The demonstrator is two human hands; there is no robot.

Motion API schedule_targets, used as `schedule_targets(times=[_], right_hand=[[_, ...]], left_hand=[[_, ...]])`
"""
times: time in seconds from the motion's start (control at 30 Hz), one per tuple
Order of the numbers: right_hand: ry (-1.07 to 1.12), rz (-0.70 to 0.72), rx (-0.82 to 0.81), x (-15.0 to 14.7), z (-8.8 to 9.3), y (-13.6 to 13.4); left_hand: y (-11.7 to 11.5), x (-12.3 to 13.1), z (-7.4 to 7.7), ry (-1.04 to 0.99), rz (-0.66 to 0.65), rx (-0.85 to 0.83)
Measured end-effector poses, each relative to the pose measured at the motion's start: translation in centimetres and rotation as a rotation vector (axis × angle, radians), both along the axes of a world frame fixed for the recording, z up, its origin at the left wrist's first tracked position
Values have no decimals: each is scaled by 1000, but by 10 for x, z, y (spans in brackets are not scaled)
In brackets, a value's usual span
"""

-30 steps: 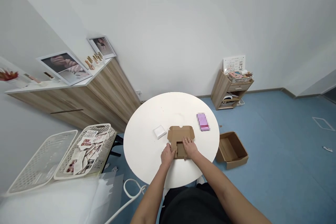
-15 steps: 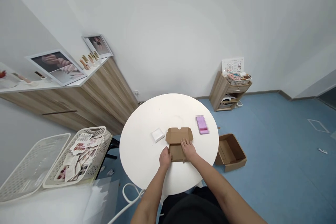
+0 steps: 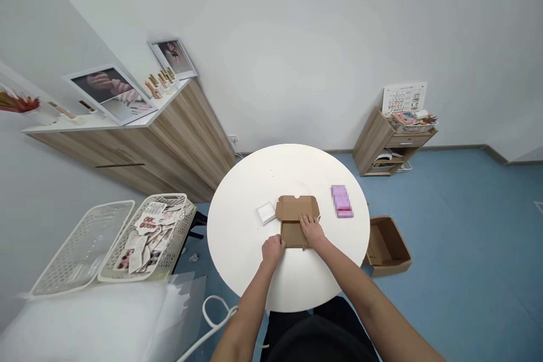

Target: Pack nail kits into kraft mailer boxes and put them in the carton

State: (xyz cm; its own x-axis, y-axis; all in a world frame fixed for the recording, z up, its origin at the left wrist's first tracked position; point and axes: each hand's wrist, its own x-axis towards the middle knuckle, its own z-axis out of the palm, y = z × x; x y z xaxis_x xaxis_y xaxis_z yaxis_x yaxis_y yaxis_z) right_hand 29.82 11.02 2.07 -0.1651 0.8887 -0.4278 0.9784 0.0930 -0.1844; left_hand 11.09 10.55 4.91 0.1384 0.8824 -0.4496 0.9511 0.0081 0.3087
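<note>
A small brown cardboard box (image 3: 292, 235) lies on the white round table (image 3: 237, 198) in front of me, its lid raised at the far side. My left hand (image 3: 273, 250) is closed on the box's near left corner. Across the right side of the box lies my right hand (image 3: 311, 229), fingers spread over the fold between lid and base. The hand covers that side wall, so the thumb's place is unclear. Left of the lid is a flat white square packet (image 3: 266, 213). A blurred-out purple item (image 3: 341, 201) rests farther right on the table.
A larger open cardboard box (image 3: 386, 243) stands on the floor right of the table. White baskets (image 3: 165, 203), one filled with printed papers, are at the left. A wooden cabinet (image 3: 190, 136) bears picture frames; a small shelf unit (image 3: 373, 141) stands against the wall.
My view has turned slightly left, so everything sits farther right in the picture. My left hand has curled more tightly at the box's near left corner. The right hand stays on the box.
</note>
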Motion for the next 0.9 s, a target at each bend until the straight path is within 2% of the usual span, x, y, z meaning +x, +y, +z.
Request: schedule_targets(times=[0.13,0.27,0.33,0.43,0.5,0.57,0.7,0.83,0.9], right_hand=[[10,-22,-12,4,1,15],[3,8,-3,10,2,21],[-2,40,10,13,4,18],[38,82,48,18,11,9],[102,82,95,23,18,-1],[159,45,163,29,24,-14],[175,-141,255,49,25,-47],[179,-362,243,68,18,-70],[238,-460,285,66,19,-70]], left_hand=[[25,-13,-2,-48,19,45],[64,-44,-5,-79,73,340],[83,-57,-9,-57,6,364],[99,-62,-18,-29,-109,282],[102,-60,-26,-25,-150,266],[99,-59,-32,-20,-138,283],[93,-71,-36,-33,21,293],[87,-80,-24,-179,283,244],[81,-72,-12,-309,319,277]])
